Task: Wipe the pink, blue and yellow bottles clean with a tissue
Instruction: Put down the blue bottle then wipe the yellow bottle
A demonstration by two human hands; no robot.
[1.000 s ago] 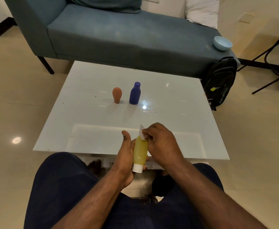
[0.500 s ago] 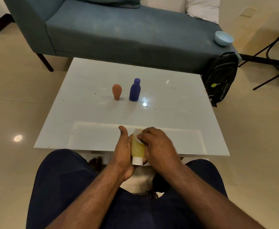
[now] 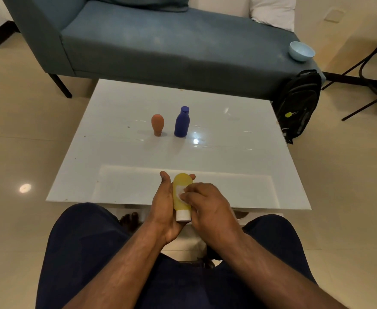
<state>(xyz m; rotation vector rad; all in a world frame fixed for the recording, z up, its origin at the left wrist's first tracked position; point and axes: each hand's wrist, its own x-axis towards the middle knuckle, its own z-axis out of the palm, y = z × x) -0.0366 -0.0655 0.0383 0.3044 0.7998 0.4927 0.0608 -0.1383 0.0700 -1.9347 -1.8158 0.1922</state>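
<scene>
Currently, left hand (image 3: 164, 206) cradles yellow bottle (image 3: 181, 195), fingers wrapped behind body, white cap pointing toward person. Right hand (image 3: 207, 204) pinches small white tissue (image 3: 180, 192), pressing it against bottle's front. Both hands over near edge of white table (image 3: 238, 152). Pink bottle (image 3: 157, 124) and blue bottle (image 3: 182, 122) stand upright, side by side, mid-table.

Dim warm light, glare spots on table (image 3: 227, 134), wide-angle bending at edges.

The table (image 3: 238, 134) is glossy white, mirroring a lamp at 12 o'clock. The pink (image 3: 157, 124), blue (image 3: 182, 123) and yellow (image 3: 181, 192) bottles look matt plastic; the sofa (image 3: 160, 41), woven cloth.
</scene>
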